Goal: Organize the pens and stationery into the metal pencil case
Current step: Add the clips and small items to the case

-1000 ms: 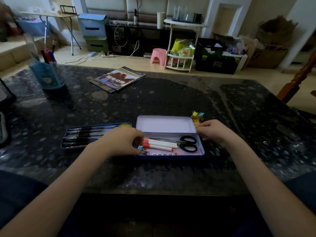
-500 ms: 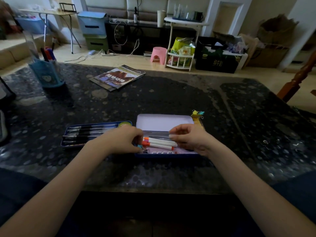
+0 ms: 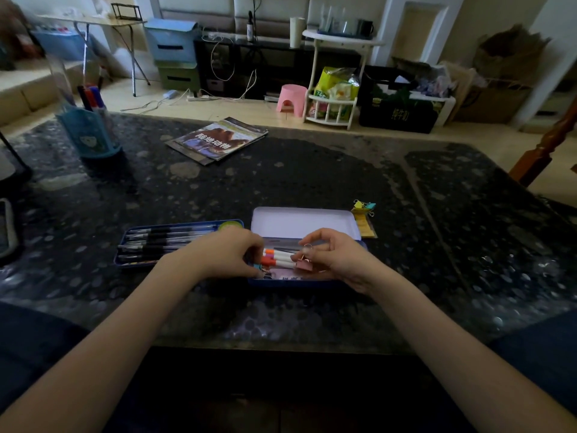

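The open metal pencil case [image 3: 304, 221] lies on the dark table, lid up. Inside lie white markers [image 3: 279, 258] with orange and purple caps. My right hand [image 3: 335, 256] is over the case and pinches a pink binder clip [image 3: 303, 264] by its wire handle. My left hand [image 3: 226, 254] rests at the case's left end, fingers curled at a small blue binder clip [image 3: 258, 267]. The scissors are hidden under my right hand. A blue tray [image 3: 175, 242] with several black pens sits to the left.
More binder clips [image 3: 364, 206] and a yellow pad [image 3: 364, 225] lie right of the lid. A magazine [image 3: 218, 140] lies further back, a blue pen holder [image 3: 89, 132] at far left. A wooden chair post [image 3: 543, 151] rises at the right.
My right hand moved from the case's right edge to over the case and now holds a pink binder clip, hiding the scissors. My left hand stayed at the left end.
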Demonstrator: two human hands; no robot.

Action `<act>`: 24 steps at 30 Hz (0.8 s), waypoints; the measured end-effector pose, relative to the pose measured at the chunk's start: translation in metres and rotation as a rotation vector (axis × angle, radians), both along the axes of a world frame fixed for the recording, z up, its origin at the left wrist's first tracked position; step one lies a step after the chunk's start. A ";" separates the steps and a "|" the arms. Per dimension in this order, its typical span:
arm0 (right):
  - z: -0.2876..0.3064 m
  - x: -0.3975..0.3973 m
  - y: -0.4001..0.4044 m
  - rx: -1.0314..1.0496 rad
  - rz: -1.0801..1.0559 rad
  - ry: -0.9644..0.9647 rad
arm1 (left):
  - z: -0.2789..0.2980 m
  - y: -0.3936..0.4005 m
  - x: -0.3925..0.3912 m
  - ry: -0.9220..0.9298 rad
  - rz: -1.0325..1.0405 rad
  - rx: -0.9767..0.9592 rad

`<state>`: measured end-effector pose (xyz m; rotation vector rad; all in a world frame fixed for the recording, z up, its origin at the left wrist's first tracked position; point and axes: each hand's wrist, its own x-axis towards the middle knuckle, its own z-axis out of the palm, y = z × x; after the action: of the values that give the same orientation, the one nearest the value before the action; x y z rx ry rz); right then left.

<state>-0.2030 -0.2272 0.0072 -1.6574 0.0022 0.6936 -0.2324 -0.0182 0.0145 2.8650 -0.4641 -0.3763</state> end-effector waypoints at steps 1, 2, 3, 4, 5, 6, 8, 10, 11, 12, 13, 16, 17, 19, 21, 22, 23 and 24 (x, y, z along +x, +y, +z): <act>0.001 -0.001 0.000 0.002 0.000 -0.003 | 0.000 0.000 0.000 0.005 -0.001 0.001; 0.002 -0.001 0.000 -0.009 0.001 -0.012 | 0.000 0.000 0.001 0.013 0.000 0.000; 0.002 -0.002 0.001 -0.026 0.001 -0.025 | 0.000 0.000 0.001 0.021 0.003 -0.002; 0.002 -0.002 0.002 -0.043 -0.004 -0.044 | 0.000 0.000 0.001 0.026 0.008 0.001; 0.001 -0.003 0.002 -0.057 -0.010 -0.067 | 0.000 0.000 0.001 0.022 0.009 0.007; 0.001 -0.004 0.003 -0.063 -0.017 -0.087 | 0.000 0.000 0.001 0.011 0.009 0.015; 0.000 -0.005 0.004 -0.050 -0.028 -0.109 | 0.001 -0.001 0.001 0.004 0.009 0.020; -0.001 -0.006 0.004 -0.021 -0.024 -0.128 | 0.002 -0.002 0.001 0.020 0.014 0.001; 0.000 -0.007 0.005 -0.016 -0.016 -0.143 | 0.003 -0.002 0.001 0.028 0.020 -0.013; 0.000 -0.007 0.005 -0.017 -0.004 -0.163 | 0.003 -0.002 0.001 0.027 0.028 -0.024; 0.000 -0.007 0.006 -0.019 0.009 -0.184 | 0.002 -0.002 0.001 0.019 0.037 -0.033; 0.000 -0.008 0.009 -0.027 0.030 -0.204 | 0.002 -0.002 0.001 -0.013 0.073 -0.108; 0.000 -0.009 0.010 -0.035 0.030 -0.204 | 0.003 -0.002 0.001 -0.019 0.088 -0.149; 0.000 -0.010 0.011 -0.053 0.032 -0.219 | 0.005 -0.004 0.000 -0.036 0.111 -0.238; -0.001 -0.011 0.012 -0.053 0.042 -0.248 | 0.007 -0.005 -0.001 -0.054 0.115 -0.325; -0.001 -0.012 0.013 -0.051 0.048 -0.262 | 0.006 -0.007 -0.001 -0.058 0.109 -0.357; -0.001 -0.012 0.013 -0.057 0.056 -0.278 | 0.006 -0.008 -0.002 -0.061 0.102 -0.377; -0.001 -0.012 0.013 -0.069 0.065 -0.293 | 0.006 -0.009 -0.002 -0.062 0.094 -0.389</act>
<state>-0.2153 -0.2139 0.0057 -1.8189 -0.2406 0.4986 -0.2347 -0.0268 0.0201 2.5129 -0.3642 -0.1596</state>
